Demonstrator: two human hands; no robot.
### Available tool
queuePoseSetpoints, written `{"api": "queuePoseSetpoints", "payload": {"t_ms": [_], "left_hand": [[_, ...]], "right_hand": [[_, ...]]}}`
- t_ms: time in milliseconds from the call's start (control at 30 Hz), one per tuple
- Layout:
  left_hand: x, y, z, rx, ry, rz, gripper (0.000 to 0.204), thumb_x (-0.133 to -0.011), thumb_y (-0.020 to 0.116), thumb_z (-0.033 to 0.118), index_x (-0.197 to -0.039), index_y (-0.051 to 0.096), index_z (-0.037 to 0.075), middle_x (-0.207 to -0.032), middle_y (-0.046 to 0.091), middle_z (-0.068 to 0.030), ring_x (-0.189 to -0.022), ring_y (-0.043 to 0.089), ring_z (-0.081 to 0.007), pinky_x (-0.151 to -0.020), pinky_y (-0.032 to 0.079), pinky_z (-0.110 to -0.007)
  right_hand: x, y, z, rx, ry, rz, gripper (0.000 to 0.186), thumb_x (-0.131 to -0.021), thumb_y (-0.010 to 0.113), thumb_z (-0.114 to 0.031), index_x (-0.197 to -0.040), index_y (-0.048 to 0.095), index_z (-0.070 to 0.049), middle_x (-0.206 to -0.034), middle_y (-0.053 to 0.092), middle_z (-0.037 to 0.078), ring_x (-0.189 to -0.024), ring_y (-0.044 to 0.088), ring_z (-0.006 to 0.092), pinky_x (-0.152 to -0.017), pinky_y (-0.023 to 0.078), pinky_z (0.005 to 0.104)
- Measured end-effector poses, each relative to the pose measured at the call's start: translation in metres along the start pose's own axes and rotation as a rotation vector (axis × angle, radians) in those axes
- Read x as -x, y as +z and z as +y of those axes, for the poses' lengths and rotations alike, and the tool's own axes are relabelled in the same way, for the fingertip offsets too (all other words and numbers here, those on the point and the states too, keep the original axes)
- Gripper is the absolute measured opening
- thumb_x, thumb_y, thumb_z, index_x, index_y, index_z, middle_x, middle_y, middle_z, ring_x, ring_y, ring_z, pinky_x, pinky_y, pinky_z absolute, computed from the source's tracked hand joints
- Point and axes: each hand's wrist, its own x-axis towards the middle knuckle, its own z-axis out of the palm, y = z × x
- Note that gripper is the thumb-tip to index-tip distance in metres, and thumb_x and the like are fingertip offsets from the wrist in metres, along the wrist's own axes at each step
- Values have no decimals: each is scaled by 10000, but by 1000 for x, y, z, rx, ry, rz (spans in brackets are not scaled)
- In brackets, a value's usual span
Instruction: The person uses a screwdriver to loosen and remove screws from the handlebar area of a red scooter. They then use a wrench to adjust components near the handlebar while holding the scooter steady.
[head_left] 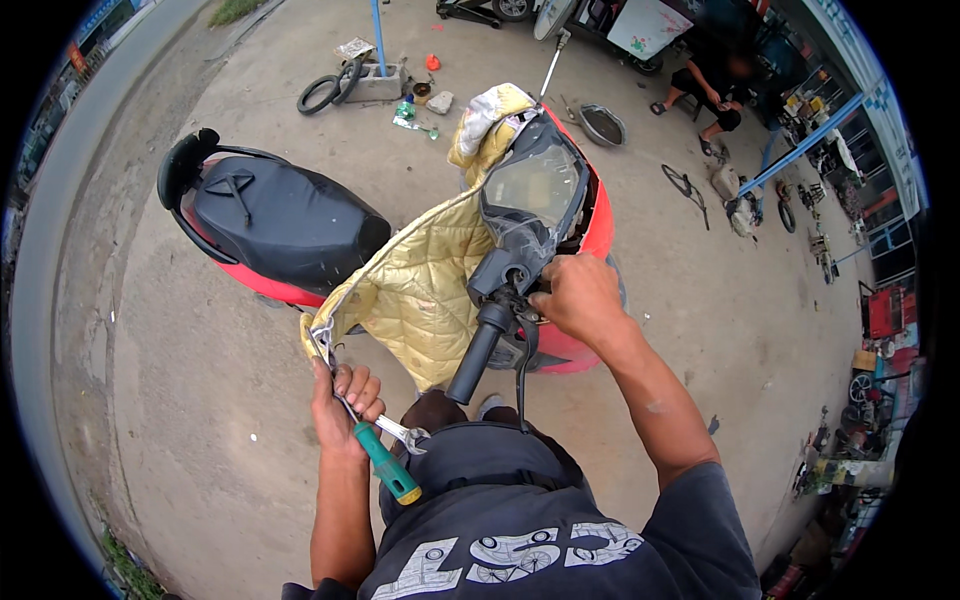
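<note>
My left hand [345, 405] is closed round a screwdriver with a green handle [387, 463] and a silver wrench [404, 434]. Their upper ends lie by the corner of a yellow quilted cover [425, 300], which hangs from the front of a red scooter [598, 215]. Beside the handlebar grip [478, 352] and brake lever [524, 375], my right hand [583, 297] is closed, its fingers curled in at the lever's mount. What those fingertips hold is hidden. A dark instrument panel with a cloudy clear lens [535, 185] sits just beyond.
The black seat [285, 215] lies to the left. Tyres [320, 95] rest by a concrete block [372, 85] and blue post at the far side. Behind the scooter's front stands a dark basin [602, 125]. A seated person [715, 90] is at the far right, near scattered parts.
</note>
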Motion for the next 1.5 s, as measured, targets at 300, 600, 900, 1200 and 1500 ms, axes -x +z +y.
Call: {"api": "queuePoseSetpoints", "payload": {"t_ms": [300, 600, 900, 1200, 1500], "left_hand": [[-4, 3, -1, 24, -16, 1, 556, -1070, 463, 550, -690, 370, 156, -645, 314, 20, -564, 323, -105, -434, 234, -247], [-2, -2, -4, 40, -3, -3, 560, -1065, 476, 554, -685, 377, 155, -646, 318, 21, -559, 329, -102, -431, 235, -247], [1, -6, -6, 50, 12, -4, 559, -1064, 473, 561, -691, 378, 154, -653, 319, 22, -560, 325, -103, -435, 243, -244], [3, -7, -6, 43, 27, 8, 557, -1069, 465, 553, -690, 379, 154, -652, 321, 20, -559, 330, -105, -437, 248, -249], [1, -4, -10, 51, 20, -3, 557, -1071, 459, 552, -689, 386, 153, -652, 321, 20, -561, 332, -105, -436, 246, -248]], "right_hand": [[0, -2, 0, -23, -71, 34, 217, -694, 790, -202, -692, 709, -1, -712, 673, 219, -725, 674, 415, -663, 525, 522], [-1, 3, 7, -23, -176, 69, 234, -714, 752, -218, -685, 693, 6, -704, 665, 217, -699, 661, 424, -647, 515, 530], [-2, 4, 15, -28, -250, 58, 242, -749, 715, -224, -696, 678, 9, -732, 669, 196, -717, 657, 417, -660, 511, 532], [1, 0, 15, 11, -370, 83, 197, -795, 674, -185, -713, 672, -6, -736, 662, 171, -714, 661, 392, -654, 520, 518], [-3, -3, 11, 32, -296, 8, 189, -746, 717, -197, -697, 701, -15, -741, 678, 177, -716, 665, 395, -651, 523, 518]]}}
